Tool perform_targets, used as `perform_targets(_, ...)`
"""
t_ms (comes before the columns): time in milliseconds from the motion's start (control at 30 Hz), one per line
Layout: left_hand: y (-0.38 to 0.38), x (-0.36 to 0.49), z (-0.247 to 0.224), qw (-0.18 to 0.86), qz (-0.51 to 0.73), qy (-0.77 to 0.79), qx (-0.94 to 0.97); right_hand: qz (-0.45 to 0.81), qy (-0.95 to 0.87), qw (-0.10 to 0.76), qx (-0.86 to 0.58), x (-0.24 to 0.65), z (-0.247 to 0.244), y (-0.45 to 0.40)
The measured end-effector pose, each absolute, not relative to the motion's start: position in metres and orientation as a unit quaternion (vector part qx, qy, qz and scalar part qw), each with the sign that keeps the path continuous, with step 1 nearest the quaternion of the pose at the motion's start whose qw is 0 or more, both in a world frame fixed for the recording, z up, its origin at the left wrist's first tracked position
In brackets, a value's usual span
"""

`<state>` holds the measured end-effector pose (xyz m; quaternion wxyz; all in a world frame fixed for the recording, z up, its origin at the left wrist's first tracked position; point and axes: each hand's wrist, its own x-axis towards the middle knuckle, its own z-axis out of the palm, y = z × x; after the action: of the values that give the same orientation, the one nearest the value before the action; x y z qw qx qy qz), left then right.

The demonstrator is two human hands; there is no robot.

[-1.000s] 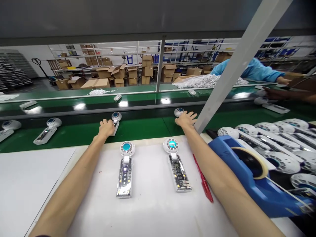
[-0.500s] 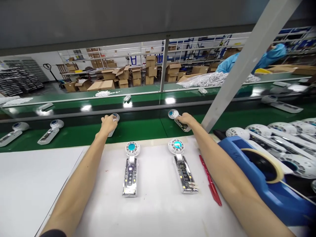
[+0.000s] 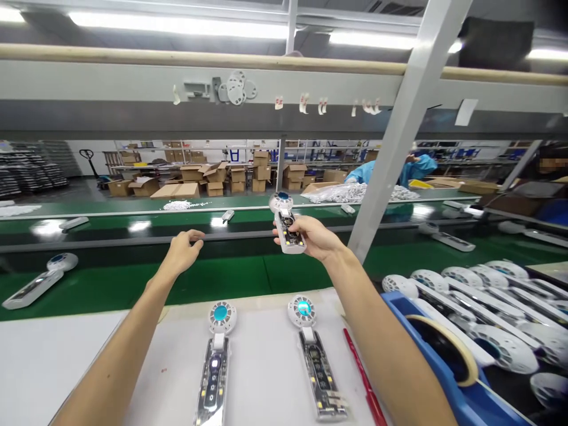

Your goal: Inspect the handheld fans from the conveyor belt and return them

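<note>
My right hand is closed around a white handheld fan with a clear body and visible circuit board, raised over the green belt, thumb on its front. My left hand reaches over the belt, fingers loosely bent and apart, with nothing visible in them. On the white worktop between my forearms lie two more such fans: a left fan with a lit spot on its board, and a right fan with a small strip near its lower end. A red pen lies beside my right forearm.
A blue tape dispenser and rows of fans stand at the right. Another fan rests on the belt at far left. A slanted metal post rises beyond my right arm. A person in blue is across the line.
My right hand has lifted its fan off the belt and turned its front towards me. My left hand no longer covers a fan's round head. The view has tilted up.
</note>
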<state>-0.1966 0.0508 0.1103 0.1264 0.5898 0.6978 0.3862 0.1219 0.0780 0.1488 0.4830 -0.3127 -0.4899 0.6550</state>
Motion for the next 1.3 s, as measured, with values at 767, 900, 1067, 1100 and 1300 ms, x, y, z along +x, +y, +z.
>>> perform_targets(767, -0.044, -0.111, 0.167, 0.413, 0.492, 0.43, 0.635, 0.607, -0.689, 0.388, -0.083, 0.051, 0.158, -0.03)
perform_targets(900, -0.045, -0.107, 0.167, 0.429, 0.504, 0.427, 0.616, 0.615, -0.683, 0.385, -0.081, 0.048, 0.157, -0.03)
perform_targets(1067, -0.053, -0.105, 0.172, 0.419, 0.524, 0.417, 0.613, 0.624, -0.687, 0.369, -0.054, 0.054, 0.16, -0.033)
perform_targets(1100, -0.054, -0.104, 0.173, 0.416, 0.526, 0.422, 0.609, 0.631, -0.686, 0.358, -0.049, 0.055, 0.16, -0.034)
perform_targets(1300, -0.06, -0.1, 0.177, 0.414, 0.542, 0.414, 0.603, 0.626, -0.691, 0.359, -0.042, 0.055, 0.161, -0.038)
